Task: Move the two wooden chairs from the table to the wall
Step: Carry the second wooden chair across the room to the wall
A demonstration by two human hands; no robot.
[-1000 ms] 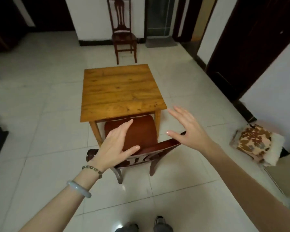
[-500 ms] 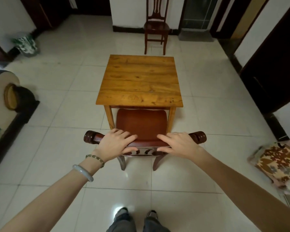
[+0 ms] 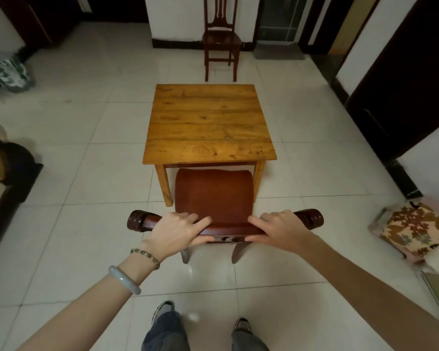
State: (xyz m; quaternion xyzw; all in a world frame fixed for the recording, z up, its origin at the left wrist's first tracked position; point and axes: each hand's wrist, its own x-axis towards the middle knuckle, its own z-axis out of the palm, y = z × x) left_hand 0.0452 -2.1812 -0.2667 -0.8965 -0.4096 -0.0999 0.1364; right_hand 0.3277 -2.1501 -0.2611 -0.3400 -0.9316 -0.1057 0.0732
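The near chair (image 3: 214, 196) is standing directly ahead of both hands, its top rail lying under them. The left hand (image 3: 176, 230) and right hand (image 3: 280, 230) are each wrapping closed around that rail. Beyond the hands, the table (image 3: 208, 122) is overhanging the seat; farther on, the second chair (image 3: 221, 41) is standing at the wall (image 3: 175, 19).

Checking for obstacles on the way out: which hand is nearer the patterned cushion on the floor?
Right. The right hand grips the near chair's top rail on the side facing the patterned cushion; the left hand grips the rail's far side.
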